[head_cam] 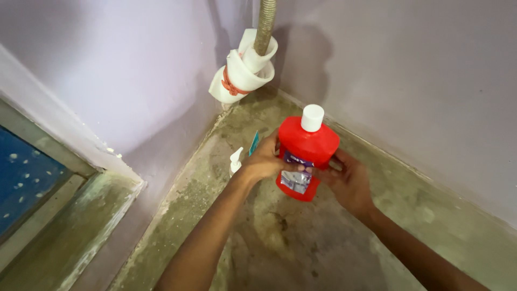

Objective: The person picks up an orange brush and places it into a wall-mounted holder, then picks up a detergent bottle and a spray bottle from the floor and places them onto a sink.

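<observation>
Holding a red bottle point(307, 153) up between both hands, the person is standing over the corner of a stained concrete floor point(323, 248). The left hand point(266, 159) is wrapping its fingers around the bottle's near side, thumb lying across the label; the right hand point(347, 180) is cupping the far side lower down, fingers partly curled and pressing against the plastic. Both hands are closed on the bottle, neither gripping anything else. The bottle is sitting slightly tilted in the air, above the floor and clear of it, its white cap point(312, 117) screwed on at the top and pointing towards the wall.

Behind the left hand, a small white spray bottle point(236, 160) is standing on the floor, and a thin blue-green item point(253, 143) is poking up beside it; what it is cannot be told. In the corner, a ribbed hose point(265, 24) is running down into a white pipe fitting point(242, 70) bound with a red tie.

Judging from the grip, the step in hand is steadying the bottle with the cap not yet touched. Any move towards the cap would call for one hand taking the body's whole weight firmly while the other shifts up, keeping the bottle upright so nothing spills.
</observation>
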